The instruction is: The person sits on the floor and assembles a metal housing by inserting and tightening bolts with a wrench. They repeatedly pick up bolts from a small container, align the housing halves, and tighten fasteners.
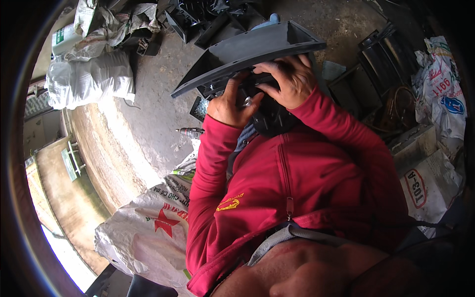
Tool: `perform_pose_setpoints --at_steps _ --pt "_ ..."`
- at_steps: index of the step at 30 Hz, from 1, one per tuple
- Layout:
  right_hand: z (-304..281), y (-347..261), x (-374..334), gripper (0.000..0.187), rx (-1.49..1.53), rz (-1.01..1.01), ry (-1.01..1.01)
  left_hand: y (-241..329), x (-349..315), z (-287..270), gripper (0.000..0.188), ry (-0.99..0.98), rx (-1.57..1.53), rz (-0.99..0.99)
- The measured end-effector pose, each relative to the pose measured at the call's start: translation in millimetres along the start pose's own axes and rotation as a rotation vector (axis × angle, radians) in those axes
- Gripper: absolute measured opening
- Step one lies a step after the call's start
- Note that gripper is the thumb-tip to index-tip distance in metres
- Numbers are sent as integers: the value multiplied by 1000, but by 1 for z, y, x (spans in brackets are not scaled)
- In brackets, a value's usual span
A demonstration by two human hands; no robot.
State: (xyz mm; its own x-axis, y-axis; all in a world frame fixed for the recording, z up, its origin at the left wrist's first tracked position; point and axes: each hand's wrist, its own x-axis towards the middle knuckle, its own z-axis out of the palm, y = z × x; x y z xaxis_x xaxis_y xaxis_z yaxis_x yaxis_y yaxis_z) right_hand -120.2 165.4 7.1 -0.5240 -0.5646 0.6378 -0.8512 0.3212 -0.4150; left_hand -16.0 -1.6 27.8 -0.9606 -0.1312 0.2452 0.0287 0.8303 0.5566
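A black trough-shaped plastic part (247, 49) with a wide flanged rim is tilted up in front of my chest. My left hand (231, 105) is closed at its near underside, fingers bent against it. A small shiny metal piece (247, 102) shows by the left thumb; its kind is unclear. My right hand (288, 79) grips the part farther right, thumb and fingers bent around dark pieces below the rim. What the fingertips touch is partly hidden. Below the hands lies a dark rounded object (271, 119) at my lap.
A drill-like tool (190, 132) and a small black tray of metal bits (200, 107) lie to the left. Several black plastic parts (217, 20) are piled ahead, more black parts (388, 59) at right. White sacks (91, 79) lie at far left, another printed sack (148, 227) beside me.
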Motion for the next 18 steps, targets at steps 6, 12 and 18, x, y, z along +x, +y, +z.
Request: perform_pose_setpoints --at_steps 6,12,18 --pt "-1 1 0 63 8 -8 20 2 1 0 62 23 -39 0" --pt "0 1 -1 64 17 -6 33 3 2 2 63 55 15 64" --pt "0 3 0 63 20 -25 61 11 -2 -1 62 23 92 15"
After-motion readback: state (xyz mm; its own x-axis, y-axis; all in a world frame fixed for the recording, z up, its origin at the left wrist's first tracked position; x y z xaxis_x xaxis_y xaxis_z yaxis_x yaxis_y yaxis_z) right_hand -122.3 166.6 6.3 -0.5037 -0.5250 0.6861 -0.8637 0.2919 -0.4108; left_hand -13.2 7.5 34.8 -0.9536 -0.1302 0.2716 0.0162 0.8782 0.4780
